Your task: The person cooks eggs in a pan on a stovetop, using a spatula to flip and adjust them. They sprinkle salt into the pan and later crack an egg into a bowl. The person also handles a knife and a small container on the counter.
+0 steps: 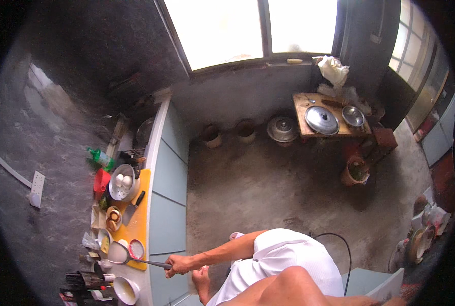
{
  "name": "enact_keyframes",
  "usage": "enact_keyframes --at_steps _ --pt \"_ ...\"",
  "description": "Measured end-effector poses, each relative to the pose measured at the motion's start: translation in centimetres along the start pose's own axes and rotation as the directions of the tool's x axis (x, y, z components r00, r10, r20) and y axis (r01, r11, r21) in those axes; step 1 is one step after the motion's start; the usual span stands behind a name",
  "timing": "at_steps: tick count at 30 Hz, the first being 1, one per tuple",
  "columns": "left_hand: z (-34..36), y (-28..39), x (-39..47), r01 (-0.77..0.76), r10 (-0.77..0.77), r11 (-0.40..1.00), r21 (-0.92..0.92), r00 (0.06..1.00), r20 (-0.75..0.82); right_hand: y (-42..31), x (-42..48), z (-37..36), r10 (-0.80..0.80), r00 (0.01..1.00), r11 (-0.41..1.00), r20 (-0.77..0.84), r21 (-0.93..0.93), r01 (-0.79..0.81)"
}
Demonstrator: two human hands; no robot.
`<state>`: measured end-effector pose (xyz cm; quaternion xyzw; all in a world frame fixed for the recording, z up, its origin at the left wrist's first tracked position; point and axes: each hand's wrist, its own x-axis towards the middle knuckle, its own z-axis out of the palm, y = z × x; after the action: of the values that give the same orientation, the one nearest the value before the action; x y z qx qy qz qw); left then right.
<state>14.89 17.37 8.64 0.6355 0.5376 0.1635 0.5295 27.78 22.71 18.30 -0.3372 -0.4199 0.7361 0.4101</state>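
My right hand (179, 266) grips the dark handle of a large ladle (147, 262). Its round head lies over the near end of a yellow cutting board (135, 225), with something pale in it. Close to the head are a red-rimmed bowl (136, 249) of white contents and a dish with a yellowish piece (105, 244). A plate of browned round pieces (113, 218) is farther along, then a cleaver-like knife with a black handle (140, 199) and a perforated steamer pot (124, 183) holding white rounded items. My left hand is not clearly in view; bare skin crosses the bottom edge.
A white bowl (126, 290) with liquid stands on the counter (146, 285). Behind the board are a green bottle (102, 158) and a red container (102, 179). Across the floor, a wooden table (304, 103) bears a metal lid (322, 120) and a metal basin (353, 116).
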Motion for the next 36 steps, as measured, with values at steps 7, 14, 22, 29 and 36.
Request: enact_keyframes --at_steps 7,14,22,29,36 --pt "2.6 -3.0 -1.0 0.175 -0.169 0.890 -0.422 0.984 0.050 1.4 -4.5 -2.1 0.084 0.991 0.996 -0.103 -0.031 -0.088" --pt "5.0 8.7 -0.5 -0.012 -0.056 0.841 -0.541 0.992 -0.111 -1.3 -10.2 -7.8 0.009 0.997 0.998 -0.080 -0.060 -0.014" --pt "21.5 22.0 5.0 0.048 0.067 0.639 -0.767 0.991 0.118 -1.6 -21.7 -23.9 -0.224 0.951 0.970 -0.213 -0.143 0.196" --pt "35.1 30.9 9.0 0.130 -0.007 0.715 -0.686 0.984 0.179 -8.4 -33.7 -35.3 -0.165 0.955 0.984 -0.247 -0.102 0.143" --pt "40.6 34.8 11.2 0.066 0.052 0.754 -0.654 0.986 0.160 -12.1 -39.9 -40.7 -0.205 0.940 0.932 -0.274 -0.349 0.102"
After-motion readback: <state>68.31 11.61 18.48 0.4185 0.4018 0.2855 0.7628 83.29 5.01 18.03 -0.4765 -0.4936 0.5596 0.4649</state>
